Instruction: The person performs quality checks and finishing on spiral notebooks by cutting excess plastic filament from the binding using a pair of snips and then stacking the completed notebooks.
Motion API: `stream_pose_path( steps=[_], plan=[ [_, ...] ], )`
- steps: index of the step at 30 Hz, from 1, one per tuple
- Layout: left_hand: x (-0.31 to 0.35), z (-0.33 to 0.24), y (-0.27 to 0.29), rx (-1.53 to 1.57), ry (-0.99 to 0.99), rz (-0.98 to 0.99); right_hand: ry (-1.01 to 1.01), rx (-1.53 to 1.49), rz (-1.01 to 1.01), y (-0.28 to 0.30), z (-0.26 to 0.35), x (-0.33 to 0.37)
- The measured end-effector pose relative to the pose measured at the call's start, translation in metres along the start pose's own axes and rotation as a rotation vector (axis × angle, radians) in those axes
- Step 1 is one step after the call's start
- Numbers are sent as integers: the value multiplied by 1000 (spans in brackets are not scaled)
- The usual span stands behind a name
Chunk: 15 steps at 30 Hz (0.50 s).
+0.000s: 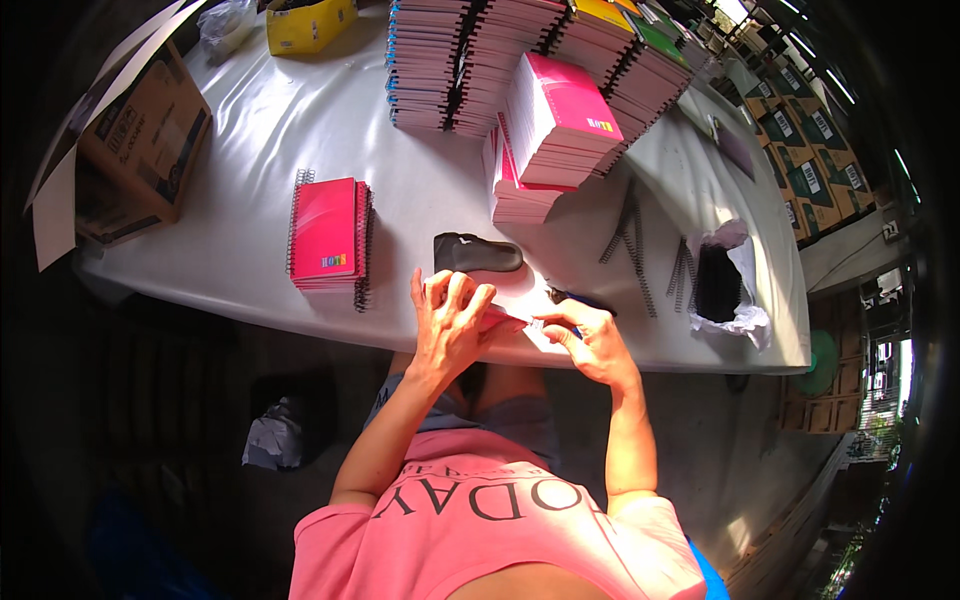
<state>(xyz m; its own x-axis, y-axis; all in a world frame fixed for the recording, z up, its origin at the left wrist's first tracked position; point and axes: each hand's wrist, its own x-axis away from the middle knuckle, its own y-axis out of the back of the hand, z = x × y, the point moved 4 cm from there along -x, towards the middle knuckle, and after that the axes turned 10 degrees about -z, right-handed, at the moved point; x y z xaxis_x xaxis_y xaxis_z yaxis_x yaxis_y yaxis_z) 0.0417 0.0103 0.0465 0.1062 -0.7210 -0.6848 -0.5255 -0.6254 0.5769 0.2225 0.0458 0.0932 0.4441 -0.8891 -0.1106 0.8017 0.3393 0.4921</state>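
Note:
At the table's near edge, my left hand is closed on a thin pink-covered notebook, seen nearly edge-on. My right hand pinches at the right end of it, thumb and forefinger together. A small pale bit shows at those fingertips, too small and bright to make out. Just beyond my left hand lies a black, rounded, flat-looking object. A dark tool lies partly hidden behind my right hand. To the left rests a small pile of pink spiral notebooks.
Tall stacks of bound notebooks and pink-covered unbound pads stand at the back. Loose black binding coils and a paper-wrapped black bundle lie right. An open carton sits left, a yellow box behind.

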Motion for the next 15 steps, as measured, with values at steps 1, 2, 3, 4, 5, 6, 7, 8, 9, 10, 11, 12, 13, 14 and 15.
stream_pose_path(
  steps=[1,2,3,4,5,6,7,8,9,10,11,12,13,14,15],
  plan=[
    [0,0,1,6,8,-5,-103,-54,86,0,-3,-3],
    [0,1,1,36,-7,-8,-205,-106,171,1,-5,-7],
    [0,4,2,61,-24,-11,-256,-114,235,1,-6,-14],
    [1,6,3,85,-40,-14,-200,-93,260,2,-2,-29],
    [1,9,6,89,-48,5,-46,11,206,2,-3,-46],
    [2,9,9,98,-60,24,105,119,144,0,-7,-61],
    [2,9,10,107,-72,42,195,186,152,-5,-8,-75],
    [1,8,13,108,-70,22,292,250,165,-17,-6,-87],
    [1,7,15,110,-69,5,271,359,200,-33,-11,-94],
    [0,5,16,114,-69,-13,294,519,170,-47,-17,-95],
    [0,3,15,87,-69,-34,331,544,97,-55,-29,-101],
    [3,2,13,75,-46,-24,369,570,28,-60,-36,-107],
    [3,0,12,88,-36,-34,352,424,-40,-56,-42,-107],
    [3,0,13,90,-15,-47,153,195,-17,-50,-46,-109],
    [4,1,12,96,-12,-29,43,-151,-6,-39,-53,-103]
  ],
)
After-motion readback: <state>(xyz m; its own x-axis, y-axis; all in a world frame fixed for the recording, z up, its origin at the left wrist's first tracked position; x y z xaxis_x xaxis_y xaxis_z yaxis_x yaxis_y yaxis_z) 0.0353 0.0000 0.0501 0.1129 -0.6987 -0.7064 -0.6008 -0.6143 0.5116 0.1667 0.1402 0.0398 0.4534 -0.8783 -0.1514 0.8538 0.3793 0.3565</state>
